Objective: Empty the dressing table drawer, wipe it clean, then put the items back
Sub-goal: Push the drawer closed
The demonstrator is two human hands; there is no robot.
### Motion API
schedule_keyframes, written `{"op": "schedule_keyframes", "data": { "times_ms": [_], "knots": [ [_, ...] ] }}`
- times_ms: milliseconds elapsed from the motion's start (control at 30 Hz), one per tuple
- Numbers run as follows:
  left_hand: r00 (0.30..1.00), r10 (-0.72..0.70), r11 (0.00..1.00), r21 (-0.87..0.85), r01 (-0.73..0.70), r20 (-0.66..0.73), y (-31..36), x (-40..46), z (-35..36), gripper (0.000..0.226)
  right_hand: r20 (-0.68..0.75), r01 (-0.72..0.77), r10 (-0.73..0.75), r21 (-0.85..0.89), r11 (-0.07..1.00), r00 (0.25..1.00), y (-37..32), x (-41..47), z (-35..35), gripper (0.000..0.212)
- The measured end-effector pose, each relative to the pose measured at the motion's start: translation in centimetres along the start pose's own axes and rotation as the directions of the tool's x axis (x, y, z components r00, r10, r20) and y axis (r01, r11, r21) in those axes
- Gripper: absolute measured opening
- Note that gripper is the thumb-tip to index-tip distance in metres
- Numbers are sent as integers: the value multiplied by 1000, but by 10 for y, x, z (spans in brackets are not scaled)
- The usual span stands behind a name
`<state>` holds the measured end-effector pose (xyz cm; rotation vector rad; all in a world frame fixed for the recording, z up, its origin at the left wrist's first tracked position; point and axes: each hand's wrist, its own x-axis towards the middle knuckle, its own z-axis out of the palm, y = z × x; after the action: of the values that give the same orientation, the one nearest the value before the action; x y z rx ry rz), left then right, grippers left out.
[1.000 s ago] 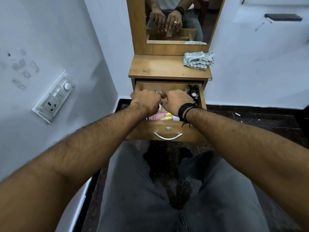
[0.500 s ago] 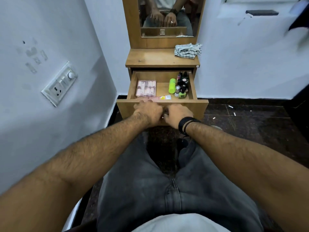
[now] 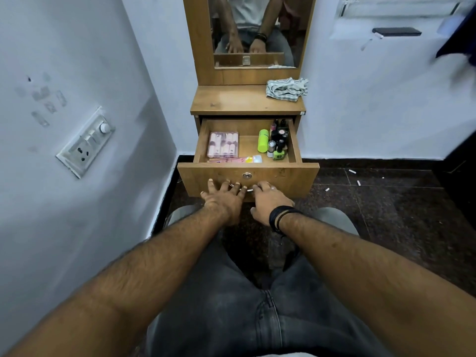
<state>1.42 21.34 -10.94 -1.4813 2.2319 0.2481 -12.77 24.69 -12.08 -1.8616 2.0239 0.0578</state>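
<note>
Resting both spread hands, left hand (image 3: 223, 199) and right hand (image 3: 270, 200), on the open wooden drawer (image 3: 283, 173) front, emptying not yet begun; next calls for lifting out the clear pink-filled plastic case (image 3: 223, 144).

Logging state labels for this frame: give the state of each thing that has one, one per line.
drawer: pulled open, items inside
left hand: fingers spread at the drawer front, gripping nothing
right hand: fingers loosely curled at the handle; grip unclear
cloth: crumpled on the tabletop
pink case: closed, lying flat
green bottle: capped, lying down
</note>
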Motion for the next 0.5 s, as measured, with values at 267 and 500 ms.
{"op": "schedule_keyframes", "data": {
  "times_ms": [267,500],
  "knots": [
    [999,-2,1000,-7,2,35,1,17,-15,107,35,-34,37,-72,997,999,4,21,-12,75],
    [998,-10,1000,-28,12,66,-5,45,-29,112,41,-42,46,-101,994,998,5,48,-27,77]
  ]
}}
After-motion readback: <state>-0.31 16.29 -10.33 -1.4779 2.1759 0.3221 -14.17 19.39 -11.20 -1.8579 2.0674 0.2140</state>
